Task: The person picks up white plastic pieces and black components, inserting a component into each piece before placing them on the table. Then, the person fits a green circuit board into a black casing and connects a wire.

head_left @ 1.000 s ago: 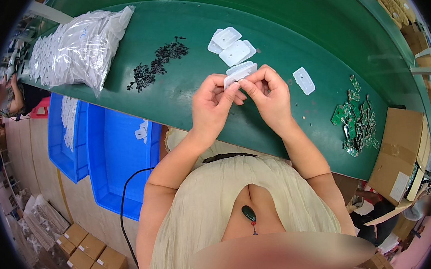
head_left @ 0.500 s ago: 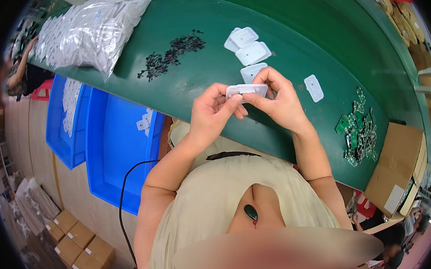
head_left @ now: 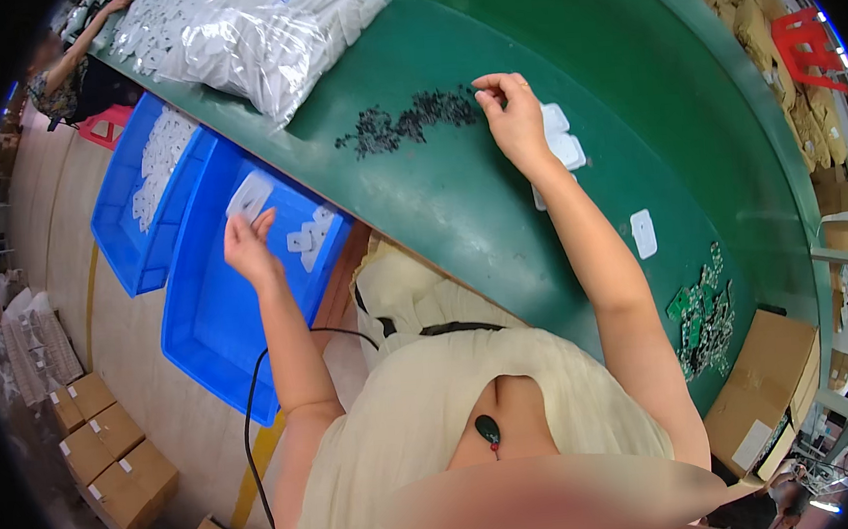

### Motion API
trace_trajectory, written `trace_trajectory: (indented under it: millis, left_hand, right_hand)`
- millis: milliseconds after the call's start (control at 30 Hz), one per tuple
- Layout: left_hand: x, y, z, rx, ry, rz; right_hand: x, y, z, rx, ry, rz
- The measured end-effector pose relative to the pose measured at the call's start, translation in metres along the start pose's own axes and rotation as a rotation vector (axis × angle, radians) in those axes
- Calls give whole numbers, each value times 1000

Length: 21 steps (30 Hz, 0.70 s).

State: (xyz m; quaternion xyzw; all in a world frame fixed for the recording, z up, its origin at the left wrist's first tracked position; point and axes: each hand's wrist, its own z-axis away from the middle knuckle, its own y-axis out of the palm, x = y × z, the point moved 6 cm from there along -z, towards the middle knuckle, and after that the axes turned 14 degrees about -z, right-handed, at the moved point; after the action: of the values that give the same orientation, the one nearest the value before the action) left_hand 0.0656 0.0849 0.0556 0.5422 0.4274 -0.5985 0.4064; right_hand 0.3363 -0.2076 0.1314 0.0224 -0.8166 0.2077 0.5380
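Drawing apart, the hands have left their shared hold above the green table [head_left: 439, 204] — handling is now split between two spots. At the near blue bin [head_left: 216, 318], the left hand [head_left: 249, 252] has fingertips against a white plastic shell [head_left: 251, 192]; pinched or being released, I cannot tell. Beyond that bin, the right hand [head_left: 514, 122] curls its fingers by small black parts [head_left: 395, 127] — any grip is unclear. The bin contains several white plates [head_left: 316, 235]; left of it, a second blue bin [head_left: 113, 242] holds many white pieces [head_left: 163, 163]; farther beyond sits a full clear bag [head_left: 276, 44].
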Motion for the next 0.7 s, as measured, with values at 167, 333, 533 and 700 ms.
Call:
trace_trajectory:
  millis: [167, 333, 533, 700]
  left_hand:
    - [135, -73, -66, -373, -330, 9]
    - [250, -72, -59, -227, -828, -17]
    - [293, -69, -39, -103, -1000, -140]
    - [305, -87, -26, -79, -1042, -268]
  right_hand:
    - [-26, 16, -20, 63, -54, 311]
    - [-17, 21, -16, 95, -82, 362]
    - [1, -2, 7, -67, -59, 97]
    - [15, -21, 57, -57, 138, -190]
